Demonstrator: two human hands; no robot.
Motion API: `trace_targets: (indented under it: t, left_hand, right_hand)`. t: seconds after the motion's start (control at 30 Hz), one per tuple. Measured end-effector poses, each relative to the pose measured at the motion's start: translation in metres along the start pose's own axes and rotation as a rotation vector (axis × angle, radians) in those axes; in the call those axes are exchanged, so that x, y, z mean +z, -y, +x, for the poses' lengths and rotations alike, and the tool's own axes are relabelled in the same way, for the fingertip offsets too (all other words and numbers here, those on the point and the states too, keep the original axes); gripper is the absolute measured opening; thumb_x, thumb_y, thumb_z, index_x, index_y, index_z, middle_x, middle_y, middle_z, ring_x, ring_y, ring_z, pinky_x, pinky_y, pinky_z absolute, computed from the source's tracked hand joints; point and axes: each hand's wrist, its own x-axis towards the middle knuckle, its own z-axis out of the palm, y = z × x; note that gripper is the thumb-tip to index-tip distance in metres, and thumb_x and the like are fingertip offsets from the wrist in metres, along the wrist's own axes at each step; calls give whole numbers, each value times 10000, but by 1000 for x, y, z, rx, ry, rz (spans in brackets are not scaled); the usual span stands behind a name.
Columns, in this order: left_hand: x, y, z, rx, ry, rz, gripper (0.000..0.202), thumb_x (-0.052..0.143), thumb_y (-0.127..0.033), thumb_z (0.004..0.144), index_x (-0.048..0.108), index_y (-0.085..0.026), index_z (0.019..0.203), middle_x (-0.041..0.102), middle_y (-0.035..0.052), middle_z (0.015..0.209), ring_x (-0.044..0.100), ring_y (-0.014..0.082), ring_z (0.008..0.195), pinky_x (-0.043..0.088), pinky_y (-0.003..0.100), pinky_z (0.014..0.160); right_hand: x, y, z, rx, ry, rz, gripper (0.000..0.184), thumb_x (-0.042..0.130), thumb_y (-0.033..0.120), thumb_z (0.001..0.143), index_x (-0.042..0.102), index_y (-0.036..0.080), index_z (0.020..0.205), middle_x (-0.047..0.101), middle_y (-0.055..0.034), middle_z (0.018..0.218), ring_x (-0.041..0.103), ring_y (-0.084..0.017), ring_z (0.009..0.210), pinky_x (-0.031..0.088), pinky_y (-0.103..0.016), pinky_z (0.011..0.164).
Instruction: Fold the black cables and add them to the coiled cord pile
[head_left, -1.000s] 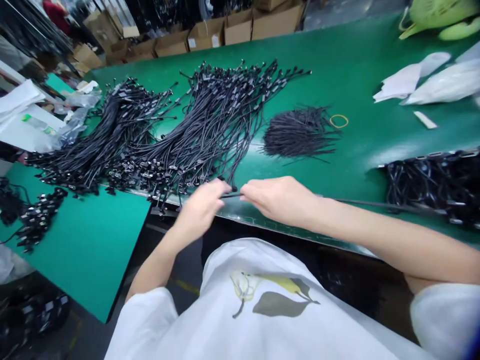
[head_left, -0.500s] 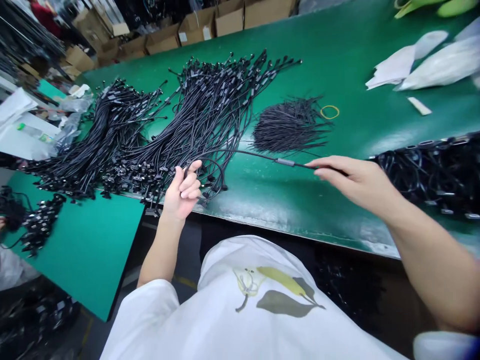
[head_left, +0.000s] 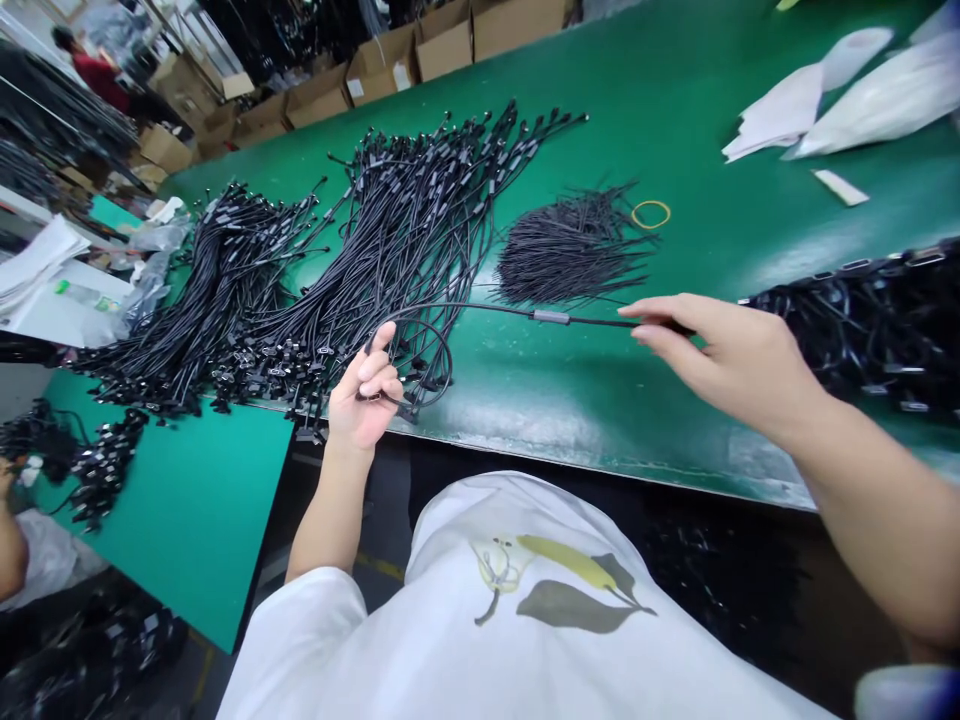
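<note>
A black cable (head_left: 487, 306) with a grey sleeve (head_left: 550, 317) on it stretches between my two hands above the green table. My left hand (head_left: 367, 385) is closed on the cable, whose loose part loops down beside the fingers. My right hand (head_left: 712, 345) pinches the other end between thumb and fingertips; the tip is hidden behind the fingers. Behind my left hand spreads a large heap of black cables (head_left: 390, 230) with metal-ended connectors. Beyond the stretched cable lies a pile of short thin black ties (head_left: 570, 245).
A second cable heap (head_left: 217, 280) lies to the left. To the right are bundled black cables (head_left: 885, 330), a yellow rubber band (head_left: 650, 214) and white bags (head_left: 885, 100). Cardboard boxes (head_left: 442, 45) line the far edge. Another person's arm (head_left: 11, 550) shows at the lower left.
The cable stays held between both hands. My right hand has shifted slightly to the right, and the grey sleeve sits farther from it. The camera view has turned a little.
</note>
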Motion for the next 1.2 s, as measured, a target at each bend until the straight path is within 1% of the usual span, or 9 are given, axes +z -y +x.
trace_targets:
  t: [0.13,0.23,0.37,0.47,0.53,0.7,0.87,1.03,1.2]
  left_hand:
    - [12,23,2,120,99,288,271,551,-409,915,663,-189,1028,633,9,837,622,99,763,515,260,842]
    - [26,49,-3,127,317,645,296,585,-443,886,683,-168,939,662,76,1026,610,194,989,460,324,939]
    - [35,69,-11,3,521,663,293,555,-442,907,649,-165,915,591,14,689,589,156,730,478,302,782]
    - [39,73,-8,5,397,323,310,573,-477,890,594,-170,851,384,-67,519,415,92,482,438,251,578]
    - [42,76,-3,18,280,168,317,608,-487,865,575,-175,823,327,-82,516,329,73,447,390,225,514]
    - [50,94,-1,-128,268,179,507,500,-665,846,540,-174,723,437,-30,567,478,117,570,484,307,708]
    - [44,105,-7,-128,154,213,453,516,-652,844,482,-205,783,330,-84,538,392,99,515,479,336,777]
    - [33,100,-4,-66,272,600,401,525,-580,870,549,-183,923,456,-43,629,452,124,607,427,296,752]
    - [25,104,1,-146,474,762,431,490,-553,889,522,-174,688,501,5,665,466,147,673,394,285,703]
  right_hand:
    - [-2,47,-8,-320,123,-179,208,483,239,928,686,197,938,658,-49,697,561,-169,605,346,-297,558]
    - [1,82,4,-457,368,65,258,411,233,956,659,206,891,623,-22,677,538,-142,593,336,-272,566]
    - [21,90,33,-92,271,476,159,490,318,937,585,191,948,631,-5,775,564,-116,661,395,-234,623]
    - [46,85,40,220,13,785,366,673,444,807,531,194,1035,609,-6,860,564,-121,729,433,-237,661]
    - [64,85,37,366,13,1038,402,667,516,793,526,191,983,575,2,814,547,-116,709,443,-238,640]
    - [82,92,26,765,2,1497,403,647,532,811,476,180,713,247,97,529,191,-38,428,170,-168,382]
    - [71,91,28,855,126,1743,470,740,545,713,451,179,655,242,89,556,154,-34,441,153,-165,347]
    - [76,106,22,740,-119,1656,397,712,545,751,554,185,808,546,-12,852,506,-84,684,473,-202,575]
    - [87,114,10,660,-80,1612,458,598,652,793,523,222,931,555,-9,859,531,-93,598,403,-199,427]
